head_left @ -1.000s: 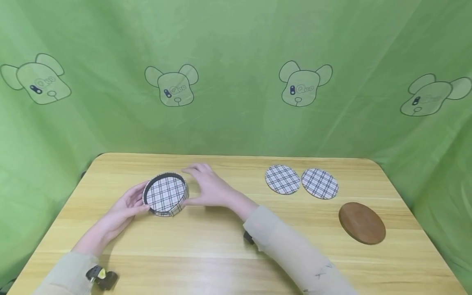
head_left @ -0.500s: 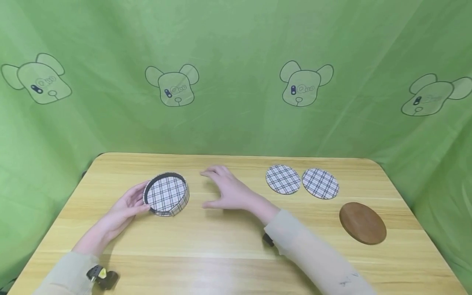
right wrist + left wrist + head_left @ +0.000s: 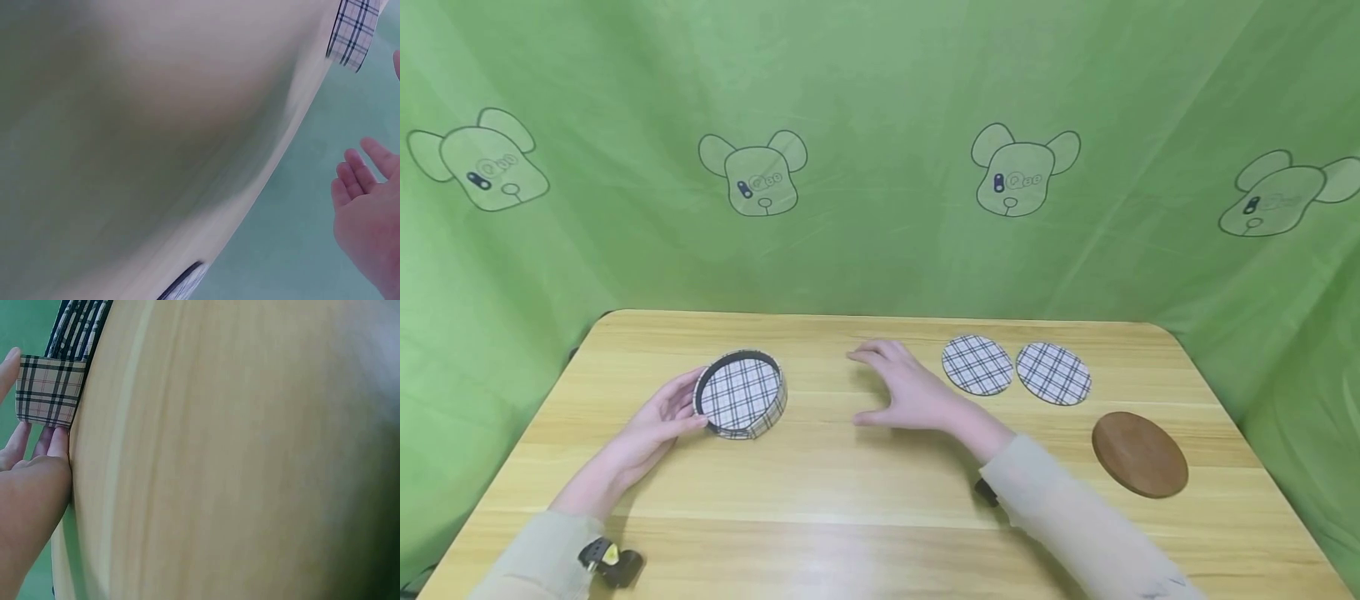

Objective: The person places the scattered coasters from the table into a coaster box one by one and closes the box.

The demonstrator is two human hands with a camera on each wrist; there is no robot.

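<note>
Left grip (image 3: 657, 423) is pinching the plaid holder (image 3: 774, 412), risking tipping it by slackening; right grip (image 3: 912, 392) is hovering empty.

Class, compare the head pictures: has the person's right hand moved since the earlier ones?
Yes, the right hand has moved rightward, closer to the nearer checked coaster lying on the table.

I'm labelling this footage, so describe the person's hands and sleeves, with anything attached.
The left hand and right hand are ungloved. The left sleeve and right sleeve are long, pale beige. A small black device with a yellow patch sits at the left wrist; a dark device, partly hidden, at the right. Faint dark marks show on the right sleeve.
</note>
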